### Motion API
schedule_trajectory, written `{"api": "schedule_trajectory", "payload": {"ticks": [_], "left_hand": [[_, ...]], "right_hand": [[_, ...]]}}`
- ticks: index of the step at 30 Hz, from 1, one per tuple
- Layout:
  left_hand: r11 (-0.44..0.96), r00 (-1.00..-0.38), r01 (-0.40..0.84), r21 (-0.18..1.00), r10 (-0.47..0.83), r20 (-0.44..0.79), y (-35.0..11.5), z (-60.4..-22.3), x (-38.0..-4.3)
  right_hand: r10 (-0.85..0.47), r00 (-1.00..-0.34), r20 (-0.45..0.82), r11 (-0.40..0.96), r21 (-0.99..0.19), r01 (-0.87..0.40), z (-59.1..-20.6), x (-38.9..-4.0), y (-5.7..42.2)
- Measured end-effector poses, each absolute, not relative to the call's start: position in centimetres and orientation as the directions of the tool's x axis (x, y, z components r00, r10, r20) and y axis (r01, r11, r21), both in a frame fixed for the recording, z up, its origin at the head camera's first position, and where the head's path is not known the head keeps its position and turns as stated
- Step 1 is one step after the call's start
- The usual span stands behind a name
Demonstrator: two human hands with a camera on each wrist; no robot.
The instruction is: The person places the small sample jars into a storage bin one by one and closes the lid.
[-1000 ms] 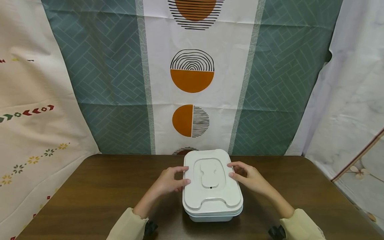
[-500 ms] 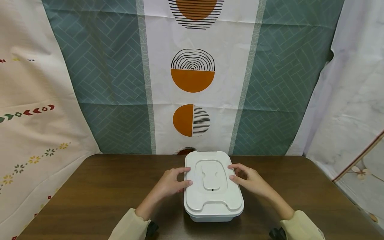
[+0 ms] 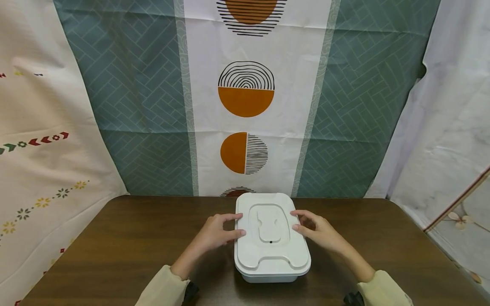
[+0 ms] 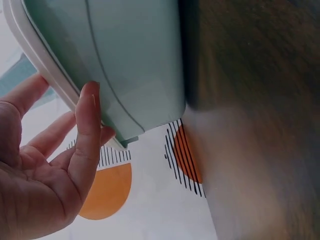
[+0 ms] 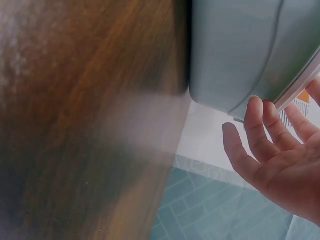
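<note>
A white lid (image 3: 271, 227) with a recessed panel lies on a pale green-grey plastic box (image 4: 135, 60), which stands on the brown table. At the lid's left edge, my left hand (image 3: 218, 233) holds the rim, thumb on top and fingers below it. My right hand (image 3: 320, 230) grips the opposite edge the same way. From the left wrist view, fingertips reach under the lid's rim, against the box's side. In the right wrist view, curled fingers of the right hand (image 5: 285, 155) touch the underside of the rim. What the box contains is hidden.
The dark wooden table (image 3: 134, 246) extends on both sides of the box. Behind it hangs a green and white patterned cloth (image 3: 245, 46). Pale cloths hang at the left (image 3: 46, 170) and right (image 3: 440, 127).
Since a second ago the lid has come down onto the box, and the gap at its near end has narrowed. Both hands went with it; over the last half second they hold almost still.
</note>
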State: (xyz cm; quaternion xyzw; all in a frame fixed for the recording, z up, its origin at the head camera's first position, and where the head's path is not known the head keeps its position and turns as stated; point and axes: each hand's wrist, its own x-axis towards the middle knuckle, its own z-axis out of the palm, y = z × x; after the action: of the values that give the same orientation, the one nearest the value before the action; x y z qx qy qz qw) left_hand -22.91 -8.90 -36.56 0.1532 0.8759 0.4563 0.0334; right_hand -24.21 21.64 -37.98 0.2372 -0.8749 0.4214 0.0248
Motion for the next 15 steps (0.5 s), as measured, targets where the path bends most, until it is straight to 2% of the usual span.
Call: {"api": "schedule_trajectory", "payload": {"ticks": [5,9,15], "left_hand": [[0.538,-0.949,0.246,0.806,0.303,0.087,-9.0,-36.8,-23.0],[0.507,-0.937,0.266,0.820,0.336,0.097,-9.4,-37.0,-22.9],[0.422,-0.918,0.325,0.846,0.355,0.176,-11.0,-37.0,-22.9]], "right_hand": [[-0.396,-0.888,0.232,0.536,-0.727,-0.429,-37.8,-24.2,21.7],[-0.448,-0.869,0.208,0.476,-0.768,-0.429,-37.6,-24.3,22.1],[-0.467,-0.864,0.186,0.424,-0.811,-0.403,-37.2,-24.7,23.4]]}}
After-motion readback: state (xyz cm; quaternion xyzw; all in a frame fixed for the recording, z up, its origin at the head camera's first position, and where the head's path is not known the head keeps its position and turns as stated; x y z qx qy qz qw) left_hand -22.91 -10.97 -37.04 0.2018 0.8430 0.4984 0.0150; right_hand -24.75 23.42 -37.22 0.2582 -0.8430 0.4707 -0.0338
